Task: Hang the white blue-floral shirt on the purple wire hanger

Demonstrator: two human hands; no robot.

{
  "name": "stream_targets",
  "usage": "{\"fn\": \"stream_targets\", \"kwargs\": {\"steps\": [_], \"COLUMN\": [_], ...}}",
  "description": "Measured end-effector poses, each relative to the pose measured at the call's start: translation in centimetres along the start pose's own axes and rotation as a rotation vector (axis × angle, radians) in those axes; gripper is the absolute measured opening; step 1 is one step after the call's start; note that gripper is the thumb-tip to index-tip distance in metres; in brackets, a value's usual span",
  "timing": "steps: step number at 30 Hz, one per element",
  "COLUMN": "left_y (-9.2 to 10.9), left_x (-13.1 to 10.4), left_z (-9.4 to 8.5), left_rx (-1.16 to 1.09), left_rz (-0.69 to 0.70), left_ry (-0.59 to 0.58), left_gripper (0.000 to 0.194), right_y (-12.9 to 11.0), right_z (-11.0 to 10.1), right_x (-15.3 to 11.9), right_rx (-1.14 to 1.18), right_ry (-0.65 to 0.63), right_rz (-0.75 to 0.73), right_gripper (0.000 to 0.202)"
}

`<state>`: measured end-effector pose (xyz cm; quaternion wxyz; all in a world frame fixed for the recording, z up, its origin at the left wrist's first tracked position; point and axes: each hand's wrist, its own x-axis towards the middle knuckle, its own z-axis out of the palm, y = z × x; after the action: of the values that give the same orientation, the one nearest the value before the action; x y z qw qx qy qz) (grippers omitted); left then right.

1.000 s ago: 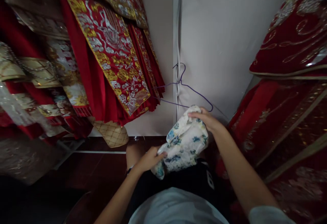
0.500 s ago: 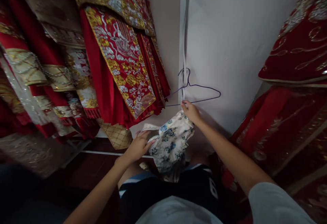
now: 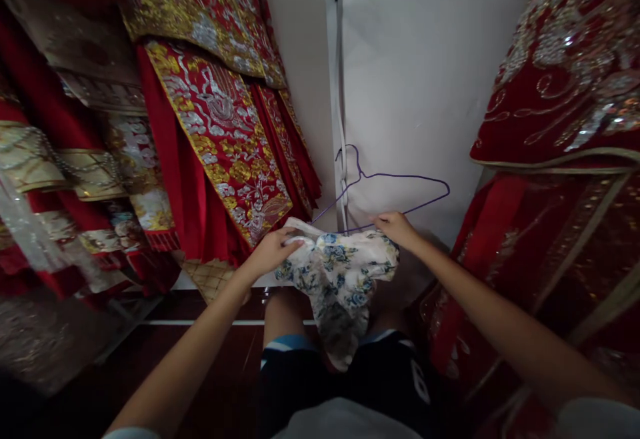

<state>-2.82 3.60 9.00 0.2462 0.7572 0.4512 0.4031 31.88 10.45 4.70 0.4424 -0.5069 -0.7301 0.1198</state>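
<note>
A white garment printed with blue flowers (image 3: 345, 262) is stretched between my hands, its lower part bunched and drooping above my lap. My left hand (image 3: 269, 252) is closed on its left end, where a pale strap loops upward. Fingers pinched, my right hand (image 3: 395, 228) grips the top right corner, close to the bottom bar of a purple wire hanger (image 3: 407, 177). The hanger's hook sits at a narrow white band (image 3: 341, 119) against the wall. Which exact part of the garment each hand grips is partly hidden by the fingers.
Red costumes with gold and silver embroidery (image 3: 225, 139) hang at the left. Beaded dark red garments (image 3: 545, 112) hang close on the right. A pale wall (image 3: 410, 72) stands in front, and a thin white rail (image 3: 200, 323) runs low at the left.
My right hand has moved right, from the white band to beside the hanger's bottom bar. The garment is now spread wider between both hands. The camera view has shifted slightly.
</note>
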Motion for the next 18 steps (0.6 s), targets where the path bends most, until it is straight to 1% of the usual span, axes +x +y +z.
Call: {"fn": "stream_targets", "kwargs": {"steps": [1,4,5,6,7,8,11,13,14,16,18], "left_y": [0.1,-0.1,-0.3,-0.6,-0.8,-1.0,-0.5,0.8,1.7,3.5,4.8], "left_x": [0.5,1.3,1.3,1.2,1.2,1.1,1.6,2.4,2.9,4.1,5.3], "left_z": [0.0,0.3,0.4,0.5,0.5,0.4,0.1,0.3,0.7,1.8,3.2], "left_rx": [0.002,0.086,0.120,0.144,0.154,0.151,0.086,0.024,-0.003,-0.028,-0.025], "left_rz": [-0.011,-0.043,-0.048,-0.045,-0.032,-0.009,0.051,0.076,0.098,0.174,0.256], "left_ry": [-0.047,-0.305,-0.366,-0.390,-0.372,-0.326,-0.121,0.010,0.051,0.076,0.091], "left_gripper": [0.019,0.021,0.022,0.024,0.024,0.023,0.018,0.015,0.013,0.013,0.013], "right_y": [-0.2,-0.5,-0.5,-0.5,-0.6,-0.6,-1.1,-1.8,-2.1,-2.9,-3.6], "right_z": [-0.3,-0.5,-0.3,0.0,0.3,0.6,1.5,1.9,2.1,2.5,2.8], "right_x": [-0.2,-0.7,-0.8,-0.9,-1.0,-1.2,-1.6,-1.9,-2.0,-2.2,-2.4], "right_rx": [-0.014,-0.032,-0.015,0.012,0.041,0.070,0.132,0.166,0.184,0.222,0.259], "right_ry": [0.024,0.086,0.086,0.075,0.062,0.051,0.031,0.013,0.005,0.000,0.004], "right_rz": [0.002,0.018,0.026,0.032,0.036,0.040,0.054,0.064,0.067,0.072,0.074], "right_gripper": [0.049,0.046,0.046,0.045,0.045,0.045,0.046,0.047,0.047,0.047,0.047]}}
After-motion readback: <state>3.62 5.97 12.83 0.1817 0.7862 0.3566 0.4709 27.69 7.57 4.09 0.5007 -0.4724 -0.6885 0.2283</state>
